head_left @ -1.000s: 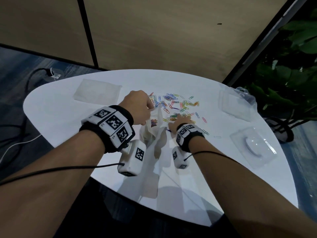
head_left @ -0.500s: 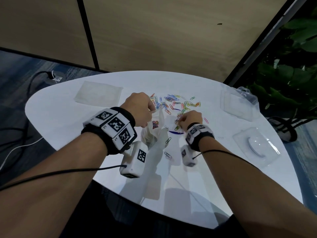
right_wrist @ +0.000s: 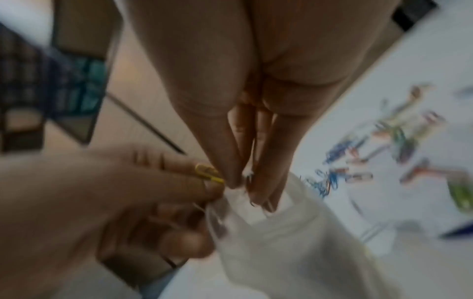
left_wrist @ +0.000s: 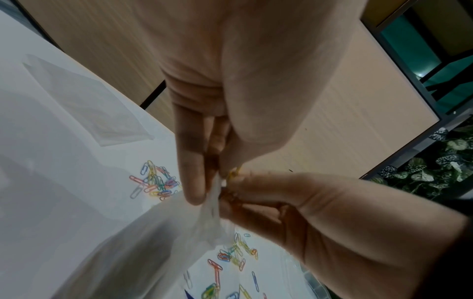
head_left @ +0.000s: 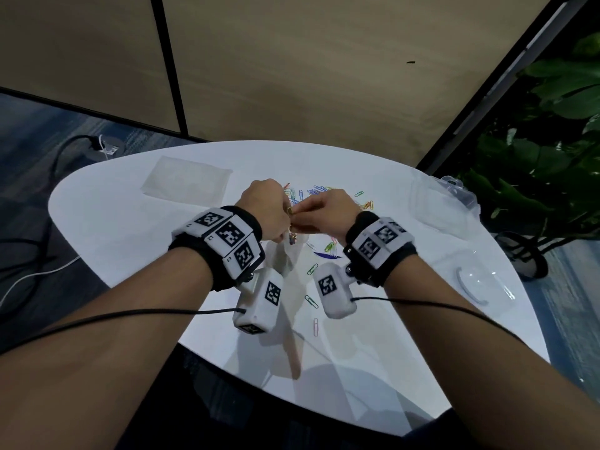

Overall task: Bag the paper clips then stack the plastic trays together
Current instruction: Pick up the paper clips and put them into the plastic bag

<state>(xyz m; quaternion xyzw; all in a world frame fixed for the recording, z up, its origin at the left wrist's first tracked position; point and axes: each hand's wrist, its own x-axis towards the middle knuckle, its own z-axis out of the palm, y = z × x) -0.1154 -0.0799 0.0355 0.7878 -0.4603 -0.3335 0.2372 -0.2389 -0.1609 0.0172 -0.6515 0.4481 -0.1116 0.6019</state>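
My left hand (head_left: 280, 219) pinches the rim of a clear plastic bag (head_left: 289, 251), which hangs down to the white table (head_left: 130, 228). My right hand (head_left: 303, 219) meets it at the bag's mouth. In the right wrist view its bunched fingertips (right_wrist: 256, 194) point into the opening of the bag (right_wrist: 281, 232), pinching paper clips, and a yellow clip (right_wrist: 207, 172) lies against the left fingers. Coloured paper clips (head_left: 313, 191) lie scattered behind the hands, and others (head_left: 329, 248) lie below them. Two clear plastic trays (head_left: 444, 203) (head_left: 480, 282) sit at the table's right.
A second flat clear bag (head_left: 186, 183) lies at the table's far left. Loose clips (head_left: 311, 300) lie near the front under the wrists. A plant (head_left: 552, 151) stands off the right edge. Cables (head_left: 39, 274) run over the floor on the left.
My right hand has left the clip pile on the table and risen leftward to the bag's mouth. My left hand has lifted the bag a little higher.
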